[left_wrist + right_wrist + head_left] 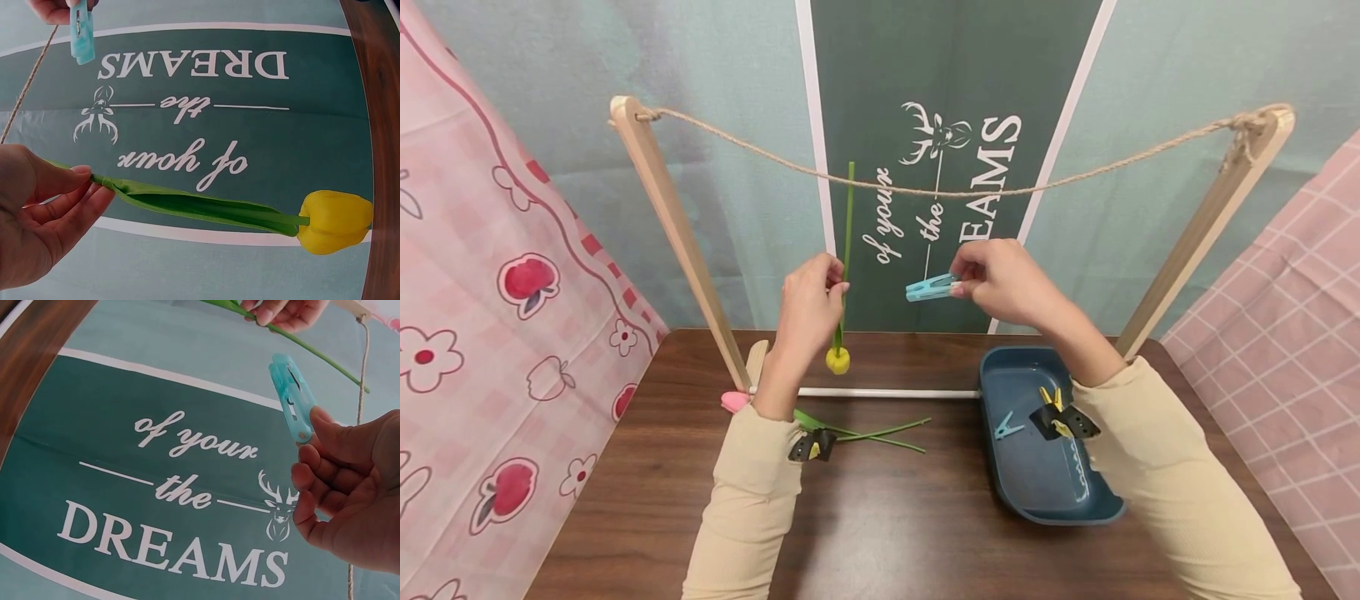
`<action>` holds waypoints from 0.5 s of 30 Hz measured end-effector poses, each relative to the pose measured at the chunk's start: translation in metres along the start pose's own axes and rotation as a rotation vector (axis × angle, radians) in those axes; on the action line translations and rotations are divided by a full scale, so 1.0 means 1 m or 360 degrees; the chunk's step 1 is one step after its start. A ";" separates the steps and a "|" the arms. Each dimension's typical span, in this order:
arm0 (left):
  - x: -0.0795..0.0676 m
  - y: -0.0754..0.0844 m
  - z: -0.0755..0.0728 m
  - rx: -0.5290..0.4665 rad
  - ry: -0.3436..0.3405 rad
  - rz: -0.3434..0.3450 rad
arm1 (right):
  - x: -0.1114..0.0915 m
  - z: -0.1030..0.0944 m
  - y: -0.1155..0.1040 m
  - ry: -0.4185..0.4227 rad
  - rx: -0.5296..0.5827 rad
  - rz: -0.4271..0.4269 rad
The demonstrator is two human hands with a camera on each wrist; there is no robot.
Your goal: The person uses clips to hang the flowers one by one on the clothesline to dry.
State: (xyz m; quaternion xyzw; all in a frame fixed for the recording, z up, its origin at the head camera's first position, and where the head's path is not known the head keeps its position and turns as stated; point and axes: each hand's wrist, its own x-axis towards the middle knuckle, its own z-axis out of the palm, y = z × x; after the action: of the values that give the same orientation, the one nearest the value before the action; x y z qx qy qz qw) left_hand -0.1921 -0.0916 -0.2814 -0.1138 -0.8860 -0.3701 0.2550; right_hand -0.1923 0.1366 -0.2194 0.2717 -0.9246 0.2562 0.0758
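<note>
Yellow tulip point(212, 208) hangs, pinched by the left hand point(809, 302); the right hand point(1002, 279) pinches a clothespin point(931, 287). Rope point(955, 194) sags between 2 posts point(682, 247); the right sleeve point(1157, 475) hides part of a tray point(1037, 475).

a smooth, translucent plastic clothespin point(301, 400) and a smooth, matt-looking tulip point(335, 222) appear with rough, fibrous twine point(913, 192), bare-looking wooden posts point(677, 233), matt printed cloth point(887, 50), a smooth plastic basin point(1037, 475) and a softly glossy wood-grain counter point(887, 517).

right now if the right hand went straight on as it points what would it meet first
Likely the left hand, where it pinches the yellow tulip's stem; the blue clothespin would lead, though depth is unclear.
</note>
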 end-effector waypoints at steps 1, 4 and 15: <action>0.000 0.000 0.000 0.0001 0.0000 -0.0002 | 0.000 -0.001 -0.001 0.0007 -0.0006 -0.0007; 0.000 0.000 0.000 0.0008 -0.0001 -0.0002 | 0.001 -0.003 -0.002 0.0030 -0.0016 -0.0025; -0.001 0.000 0.001 0.0013 -0.0001 0.0007 | 0.007 -0.011 -0.013 0.0076 -0.0050 -0.0052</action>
State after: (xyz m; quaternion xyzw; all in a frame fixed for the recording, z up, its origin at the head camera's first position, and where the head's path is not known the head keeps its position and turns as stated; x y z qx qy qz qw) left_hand -0.1913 -0.0908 -0.2824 -0.1148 -0.8874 -0.3658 0.2559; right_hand -0.1910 0.1300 -0.2026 0.2794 -0.9218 0.2469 0.1063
